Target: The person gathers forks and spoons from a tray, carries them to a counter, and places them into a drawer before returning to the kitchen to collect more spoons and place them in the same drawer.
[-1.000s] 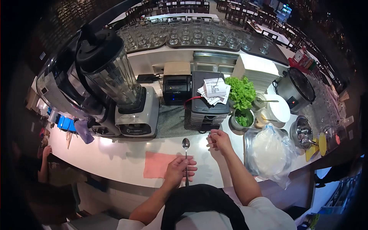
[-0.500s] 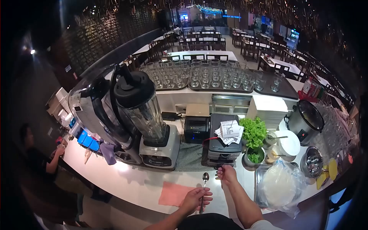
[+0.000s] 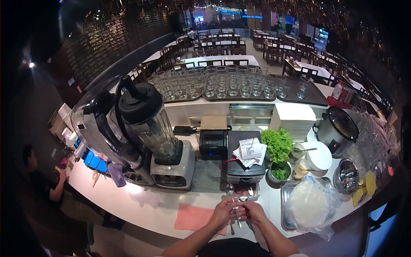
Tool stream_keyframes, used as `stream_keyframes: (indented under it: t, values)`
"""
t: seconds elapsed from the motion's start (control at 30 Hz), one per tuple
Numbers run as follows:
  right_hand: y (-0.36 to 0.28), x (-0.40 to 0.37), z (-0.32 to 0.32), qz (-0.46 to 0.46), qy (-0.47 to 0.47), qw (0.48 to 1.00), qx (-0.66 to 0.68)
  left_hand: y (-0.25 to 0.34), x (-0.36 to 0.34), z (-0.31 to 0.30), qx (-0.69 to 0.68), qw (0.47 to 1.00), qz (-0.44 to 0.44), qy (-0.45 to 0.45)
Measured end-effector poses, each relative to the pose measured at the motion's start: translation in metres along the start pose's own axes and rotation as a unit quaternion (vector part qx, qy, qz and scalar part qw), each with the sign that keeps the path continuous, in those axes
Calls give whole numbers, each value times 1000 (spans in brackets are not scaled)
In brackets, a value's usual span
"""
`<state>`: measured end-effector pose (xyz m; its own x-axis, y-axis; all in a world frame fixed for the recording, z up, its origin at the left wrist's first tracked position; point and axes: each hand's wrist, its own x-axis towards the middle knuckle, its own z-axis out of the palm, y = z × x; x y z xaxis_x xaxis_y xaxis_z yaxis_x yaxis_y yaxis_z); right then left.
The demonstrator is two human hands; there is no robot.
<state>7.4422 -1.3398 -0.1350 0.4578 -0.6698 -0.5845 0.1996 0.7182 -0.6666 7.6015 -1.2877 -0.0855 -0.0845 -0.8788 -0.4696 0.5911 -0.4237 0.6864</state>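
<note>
A metal spoon points away from me, bowl up, and its handle runs down between my hands. My left hand has its fingers closed around the handle. Close against it, my right hand has its fingertips pressed together by the handle; what they pinch, if anything, is too small to tell. Beyond the hands, a small open compartment with reddish contents shows below the dark printer, which has paper slips on top. A pink cloth lies left of my hands.
Left stand a blender and a blue container. Glasses on trays line the back. Right are lettuce, white plates, a bagged white item, a metal bowl and a cooker. A person is far left.
My right hand has come down and in to meet my left hand. The spoon has shifted slightly forward. The compartment below the printer now shows open. The view has shifted slightly.
</note>
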Motion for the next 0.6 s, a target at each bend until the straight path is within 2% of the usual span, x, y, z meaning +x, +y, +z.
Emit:
stream_keyframes:
  t: [0.03, 0.1, 0.13, 0.2, 0.3, 0.4, 0.47, 0.6]
  values:
    - [1, -5, -3, 2, 1, 1000, 2, -3, 4, -1, -5, 1000, 21, 4]
    - [3, -20, -7, 19, -36, 992, -118, -4, 11, -1, -14, 999, 31, 19]
    - [4, -28, -7, 32, -30, 993, -113, -7, 11, 1, -24, 998, 40, 36]
    - [0, -44, -6, -36, -89, 980, -176, -11, 12, 3, -26, 997, 45, 54]
    - [-10, -62, 7, -15, -59, 985, -164, -16, 12, 5, -33, 998, 39, 47]
    - [-15, -68, 7, -49, -74, 972, -217, -12, 5, 15, -24, 998, 26, 48]
    - [-20, -72, 1, -35, -41, 975, -216, -8, 0, 17, 33, 998, -14, 47]
    - [-42, -77, -11, -24, 6, 963, -269, -14, -7, 8, 87, 994, -27, 57]
